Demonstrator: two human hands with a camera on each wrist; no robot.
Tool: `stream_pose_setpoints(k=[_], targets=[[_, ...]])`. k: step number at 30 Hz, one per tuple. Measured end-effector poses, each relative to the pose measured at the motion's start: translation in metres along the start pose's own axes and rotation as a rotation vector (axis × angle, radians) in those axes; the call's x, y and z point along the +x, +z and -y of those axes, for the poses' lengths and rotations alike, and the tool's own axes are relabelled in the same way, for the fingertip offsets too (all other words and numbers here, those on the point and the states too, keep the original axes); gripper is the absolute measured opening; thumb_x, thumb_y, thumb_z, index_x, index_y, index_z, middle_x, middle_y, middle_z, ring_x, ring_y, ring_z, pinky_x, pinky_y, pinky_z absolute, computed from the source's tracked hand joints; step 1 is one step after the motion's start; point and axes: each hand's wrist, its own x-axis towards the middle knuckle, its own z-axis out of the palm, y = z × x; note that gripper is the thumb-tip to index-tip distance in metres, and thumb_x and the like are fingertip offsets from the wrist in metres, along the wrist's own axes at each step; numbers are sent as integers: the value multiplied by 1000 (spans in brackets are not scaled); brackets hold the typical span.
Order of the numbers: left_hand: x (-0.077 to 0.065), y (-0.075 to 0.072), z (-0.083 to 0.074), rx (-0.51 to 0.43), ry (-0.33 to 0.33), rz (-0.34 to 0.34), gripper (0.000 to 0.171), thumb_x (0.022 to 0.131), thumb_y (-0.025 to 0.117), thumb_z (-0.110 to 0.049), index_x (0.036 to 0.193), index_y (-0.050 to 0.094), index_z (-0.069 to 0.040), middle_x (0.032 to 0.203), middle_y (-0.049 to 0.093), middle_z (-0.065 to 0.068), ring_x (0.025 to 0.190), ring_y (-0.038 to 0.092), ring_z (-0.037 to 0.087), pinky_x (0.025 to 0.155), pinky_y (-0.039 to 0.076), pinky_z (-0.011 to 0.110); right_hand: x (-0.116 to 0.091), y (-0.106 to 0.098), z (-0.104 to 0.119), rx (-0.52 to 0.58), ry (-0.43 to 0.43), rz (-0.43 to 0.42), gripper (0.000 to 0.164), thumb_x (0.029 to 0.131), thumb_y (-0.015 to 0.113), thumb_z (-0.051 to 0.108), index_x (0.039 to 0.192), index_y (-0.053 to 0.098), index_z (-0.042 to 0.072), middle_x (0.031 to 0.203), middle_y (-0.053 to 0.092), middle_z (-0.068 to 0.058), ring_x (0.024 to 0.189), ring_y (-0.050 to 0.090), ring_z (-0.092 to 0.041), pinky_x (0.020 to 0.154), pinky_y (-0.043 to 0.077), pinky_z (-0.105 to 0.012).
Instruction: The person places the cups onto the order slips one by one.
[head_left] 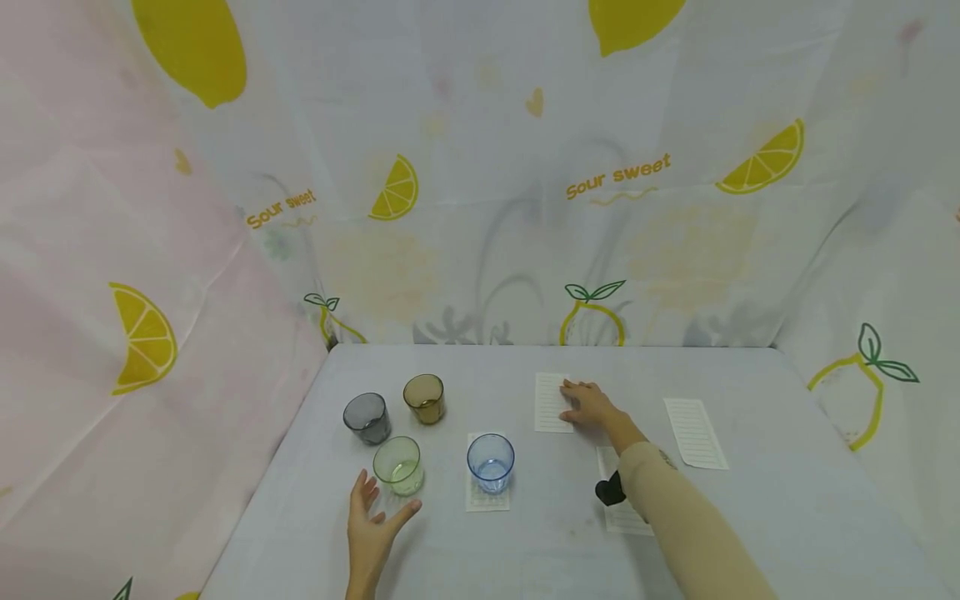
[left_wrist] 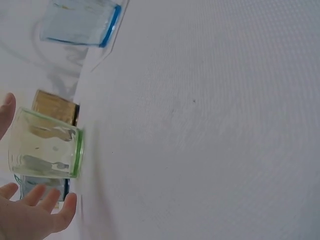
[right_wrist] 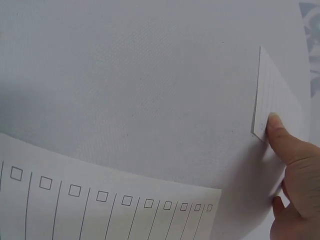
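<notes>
My left hand (head_left: 372, 525) is spread beside the green glass (head_left: 399, 467), thumb and fingers apart around its near side. In the left wrist view, the green glass (left_wrist: 47, 145) stands between the thumb and the fingers, with gaps showing. My right hand (head_left: 588, 404) rests on the right edge of a lined paper sheet (head_left: 551, 404) at the back. The right wrist view has the thumb (right_wrist: 280, 137) lying on that sheet (right_wrist: 275, 95). A blue glass (head_left: 491, 464) stands on another printed sheet (head_left: 486, 502), right of the green glass.
A grey glass (head_left: 367, 419) and an amber glass (head_left: 425, 400) stand behind the green one. One lined sheet (head_left: 696, 433) lies at the right. Another sheet (head_left: 626, 521) lies partly under the right forearm in view. Printed cloth walls (head_left: 480, 267) border the table.
</notes>
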Motion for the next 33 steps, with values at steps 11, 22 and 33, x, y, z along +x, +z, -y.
stream_pose_setpoints(k=[11,22,33], targets=[[-2,2,-3,-7,0,12,94,70,82,-8,144,26,6,134,41,34,123,43,47,91,42,60,79,124,-169,-92,-67,-156,82,73,55,74,142,42,31,152,26,15,131,33,-43,97,32,-64],[3,7,1,-8,23,-9,93,70,81,-7,143,26,7,136,39,35,122,42,48,91,42,60,-30,-33,55,63,-12,-27,64,86,68,32,131,47,-9,143,38,-24,128,31,-52,104,28,-60],[9,13,3,-6,28,-20,91,72,80,-7,143,25,7,137,38,33,124,40,47,91,42,60,-36,-42,72,26,34,0,59,88,66,21,133,45,-10,144,35,-25,128,30,-52,104,28,-59]])
